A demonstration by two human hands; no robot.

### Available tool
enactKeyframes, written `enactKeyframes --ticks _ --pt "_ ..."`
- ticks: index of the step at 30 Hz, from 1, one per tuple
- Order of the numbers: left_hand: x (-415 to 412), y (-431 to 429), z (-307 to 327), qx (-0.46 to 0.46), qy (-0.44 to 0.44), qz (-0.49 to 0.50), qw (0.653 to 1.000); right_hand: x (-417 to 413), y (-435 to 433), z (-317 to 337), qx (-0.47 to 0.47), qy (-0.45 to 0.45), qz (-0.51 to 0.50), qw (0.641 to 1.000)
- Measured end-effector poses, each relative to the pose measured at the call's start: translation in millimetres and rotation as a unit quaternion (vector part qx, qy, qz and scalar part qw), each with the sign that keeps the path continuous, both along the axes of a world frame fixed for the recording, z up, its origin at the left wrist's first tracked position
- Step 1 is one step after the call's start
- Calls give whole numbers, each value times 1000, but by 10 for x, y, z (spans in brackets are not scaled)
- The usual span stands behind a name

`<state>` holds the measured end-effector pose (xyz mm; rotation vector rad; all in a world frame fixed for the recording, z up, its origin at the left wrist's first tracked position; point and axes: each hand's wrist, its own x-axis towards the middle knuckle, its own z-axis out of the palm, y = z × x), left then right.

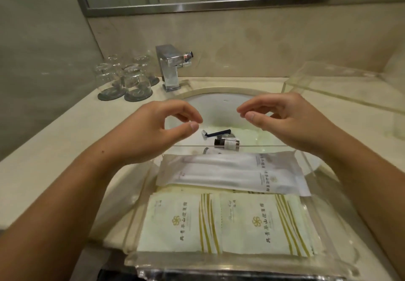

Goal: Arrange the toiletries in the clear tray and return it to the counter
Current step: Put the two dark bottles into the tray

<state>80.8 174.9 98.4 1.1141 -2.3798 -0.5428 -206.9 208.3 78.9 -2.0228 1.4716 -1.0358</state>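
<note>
Hands empty: left hand and right hand hover loosely curled over far edge of clear tray. Suggest lifting razor by handle, then bottle.

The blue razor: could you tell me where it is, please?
Head view, centre: the blue razor lies in the sink, beside a small dark-capped bottle, just beyond the far wall of the clear tray.

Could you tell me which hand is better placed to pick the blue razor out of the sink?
Probably the left hand: its thumb hovers just beside the head of the blue razor in the sink, while the right hand sits farther from the handle. Both hold nothing.
</note>
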Motion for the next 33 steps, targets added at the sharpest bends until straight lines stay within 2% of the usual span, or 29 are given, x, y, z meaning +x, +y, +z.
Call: enactKeyframes --ticks 5,10,16,22,27,33 --pt "-42 -546 -147 30 7 6 1000 -101 -307 -190 69 -24 -20 997" --pt "-120 -1001 -436 70 -33 -2 997 -175 -642 -391 137 -7 -8 991" --pt "-307 -1297 -707 116 -99 -53 987 -232 -1113 -677 196 75 8 978" --pt "-438 -1488 -904 164 -156 -84 970 -129 -1449 -860 208 215 53 953" --pt "-557 -1530 -984 179 -183 -98 962 -185 -1561 -956 269 208 75 938" --pt "-693 -1561 -1053 211 -228 -124 943 -75 -1600 -987 248 272 74 927"
